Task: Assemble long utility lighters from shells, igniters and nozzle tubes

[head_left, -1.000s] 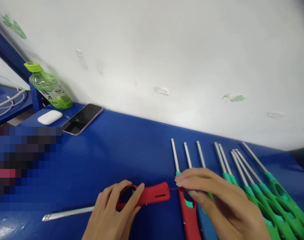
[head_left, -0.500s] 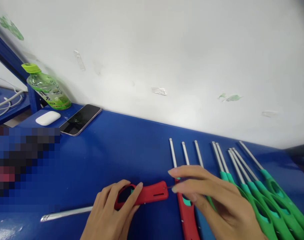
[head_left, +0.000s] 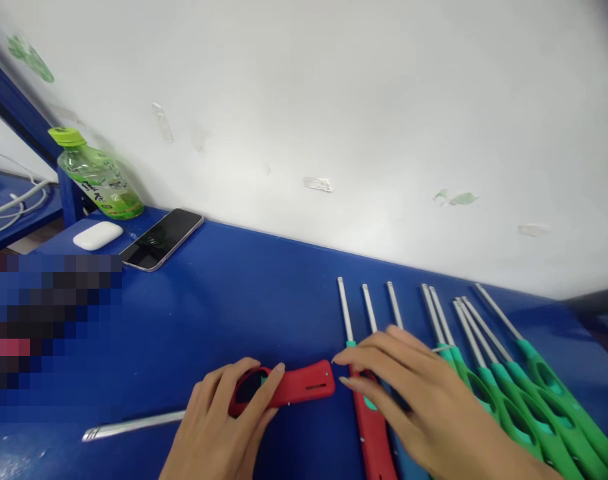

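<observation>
My left hand (head_left: 221, 413) is closed around the middle of a red gas lighter (head_left: 307, 385) lying on the blue table. The lighter's long silver tube points left, and the slotted handle end points right. Just off that end is my right hand (head_left: 409, 387), its thumb and index fingertips apart. A thin pale rod tip (head_left: 443, 348) sticks out behind its knuckles; the hand hides the rest, so I cannot tell what it belongs to. Beneath the right hand lies another red lighter (head_left: 373, 433) with a green trigger. A blue lighter (head_left: 409, 453) beside it is mostly covered.
Several green lighters (head_left: 549, 413) lie fanned out at the right, tubes towards the white wall (head_left: 294, 100). At the back left are a phone (head_left: 163, 239), a white earbud case (head_left: 98, 236) and a green bottle (head_left: 101, 177). A blurred-out patch (head_left: 44, 320) covers the left edge.
The thin dark thing between my right fingertips and the lighter's end no longer shows there. My right hand has turned, its thumb and index finger lower. My left hand stays on the red lighter.
</observation>
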Available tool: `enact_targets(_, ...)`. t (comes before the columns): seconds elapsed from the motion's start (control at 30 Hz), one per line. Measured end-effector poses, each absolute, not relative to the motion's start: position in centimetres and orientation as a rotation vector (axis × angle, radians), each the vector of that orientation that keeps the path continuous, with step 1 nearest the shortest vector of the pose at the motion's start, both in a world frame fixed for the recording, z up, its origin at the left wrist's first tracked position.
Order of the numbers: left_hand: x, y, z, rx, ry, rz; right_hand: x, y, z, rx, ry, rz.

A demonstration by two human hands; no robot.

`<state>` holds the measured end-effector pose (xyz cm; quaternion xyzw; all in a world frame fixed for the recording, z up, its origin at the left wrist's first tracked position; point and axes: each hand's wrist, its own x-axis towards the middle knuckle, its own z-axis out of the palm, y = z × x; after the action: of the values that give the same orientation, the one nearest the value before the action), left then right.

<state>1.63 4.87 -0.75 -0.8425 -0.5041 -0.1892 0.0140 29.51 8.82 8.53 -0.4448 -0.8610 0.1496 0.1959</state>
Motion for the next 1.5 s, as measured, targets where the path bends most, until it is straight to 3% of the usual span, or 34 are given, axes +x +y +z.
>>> enact_targets(0.23,1.8,4.9,-0.8,-2.623,-1.556,-0.585,29.1,8.8,4.7,-1.264,-2.619,0.432)
enact_targets(0.57,1.9,4.9,-0.8,-2.631,-1.575,-0.595,28.8,8.7,4.6,-1.262,-2.610,0.309)
enact_targets(1.03,1.8,4.9,-1.1,-2.638,-1.547,-0.616,29.0,9.3,3.5,-1.224,-2.511,0.454)
enact_targets(1.37,1.7,4.8,-1.5,-2.647,-1.555,-0.651,27.6,11.3,7.9,-1.207,-2.450,0.474)
enact_targets(1.5,1.7,4.9,-1.6,-2.639,-1.543,-0.650,26.6,13.7,7.5,-1.280,-2.500,0.531)
